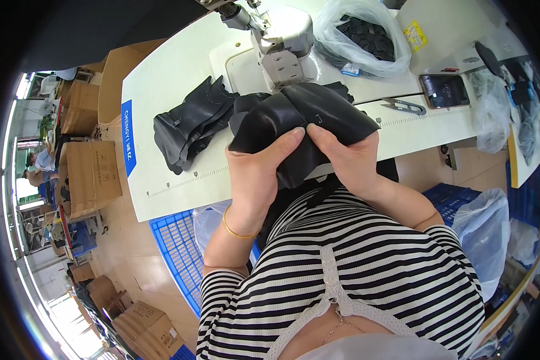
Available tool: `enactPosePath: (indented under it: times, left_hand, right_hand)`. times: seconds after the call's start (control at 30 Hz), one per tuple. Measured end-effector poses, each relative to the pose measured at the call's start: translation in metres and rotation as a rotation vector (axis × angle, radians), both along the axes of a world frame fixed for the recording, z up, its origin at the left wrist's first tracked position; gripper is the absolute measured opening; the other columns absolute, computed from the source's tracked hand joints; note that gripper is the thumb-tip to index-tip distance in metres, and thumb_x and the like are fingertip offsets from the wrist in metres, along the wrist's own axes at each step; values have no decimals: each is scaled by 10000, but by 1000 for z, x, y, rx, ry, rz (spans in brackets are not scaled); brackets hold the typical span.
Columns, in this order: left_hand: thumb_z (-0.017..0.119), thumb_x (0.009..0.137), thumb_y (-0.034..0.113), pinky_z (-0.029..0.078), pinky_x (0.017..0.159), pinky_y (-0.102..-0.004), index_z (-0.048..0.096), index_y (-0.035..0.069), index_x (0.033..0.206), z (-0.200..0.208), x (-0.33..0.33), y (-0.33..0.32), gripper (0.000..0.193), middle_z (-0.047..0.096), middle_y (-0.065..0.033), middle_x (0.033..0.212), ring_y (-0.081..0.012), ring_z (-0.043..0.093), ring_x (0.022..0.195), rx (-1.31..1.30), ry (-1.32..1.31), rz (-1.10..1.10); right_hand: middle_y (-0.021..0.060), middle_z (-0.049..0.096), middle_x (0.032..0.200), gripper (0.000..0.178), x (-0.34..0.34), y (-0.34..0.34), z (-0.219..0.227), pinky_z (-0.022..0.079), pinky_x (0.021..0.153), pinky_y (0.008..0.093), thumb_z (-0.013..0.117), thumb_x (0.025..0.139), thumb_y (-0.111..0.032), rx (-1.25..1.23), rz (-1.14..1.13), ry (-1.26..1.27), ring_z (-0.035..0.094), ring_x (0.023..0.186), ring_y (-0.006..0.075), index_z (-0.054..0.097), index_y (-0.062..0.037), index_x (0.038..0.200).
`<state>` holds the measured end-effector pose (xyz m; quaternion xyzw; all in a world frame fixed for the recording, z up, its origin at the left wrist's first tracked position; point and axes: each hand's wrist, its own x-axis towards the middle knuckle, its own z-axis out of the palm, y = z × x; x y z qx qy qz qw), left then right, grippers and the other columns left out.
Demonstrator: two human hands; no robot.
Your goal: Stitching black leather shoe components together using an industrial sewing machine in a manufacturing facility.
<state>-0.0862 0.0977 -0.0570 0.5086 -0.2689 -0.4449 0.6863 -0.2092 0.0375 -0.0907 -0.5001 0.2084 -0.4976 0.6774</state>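
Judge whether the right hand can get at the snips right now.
Likely yes: the snips lie uncovered close by, though the right hand would first have to release the black piece.

Left hand [255, 171]: above the near edge of the table [213, 180], closed in a grip, fingers curled out of sight.
Right hand [354, 153]: across from it, gripping likewise.
Thumbs [288, 142]: uppermost, angled inward, tips close together.
Forearms [228, 255]: bare, converging, elbows bent.
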Motion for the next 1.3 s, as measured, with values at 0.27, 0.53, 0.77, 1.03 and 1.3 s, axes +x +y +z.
enactPosePath:
  times: [0.27,0.53,0.77,1.03,1.3]
  left_hand:
    - [711,743,-59,524,763,-267,634,-42,1022,2,2,-3,290,664,-84,955,-140,628,834,14,-10,-5]
    - [707,731,-78,530,757,-270,628,-40,1011,11,16,-5,293,667,-93,940,-146,637,826,44,3,-60]
    - [702,717,-94,540,735,-271,634,-48,980,11,29,-11,276,673,-98,911,-150,648,775,69,-39,-128]
    - [707,709,-88,542,740,-274,648,-44,958,21,40,-19,260,677,-97,892,-149,648,776,84,-71,-168]
    - [696,724,-92,539,744,-271,651,-36,963,42,51,-35,250,678,-92,901,-143,646,779,11,-101,-180]
  right_hand:
    - [63,637,1018,250,2,-2,-5,488,806,245,567,877,24,-39,-24,2,600,903,109,586,36,1126]
    - [12,633,869,175,-14,-15,-3,447,454,175,603,900,-126,185,-29,22,579,648,45,602,-26,1045]
    - [21,639,885,181,-17,-23,-1,469,467,180,629,897,-134,78,18,28,588,668,52,609,-30,1044]
    - [26,640,931,203,-10,-33,-2,487,488,181,639,894,-152,-31,6,29,597,720,60,612,-27,1052]
    - [18,632,821,142,-3,-46,30,428,439,182,644,887,-126,2,17,55,552,595,46,622,-15,973]
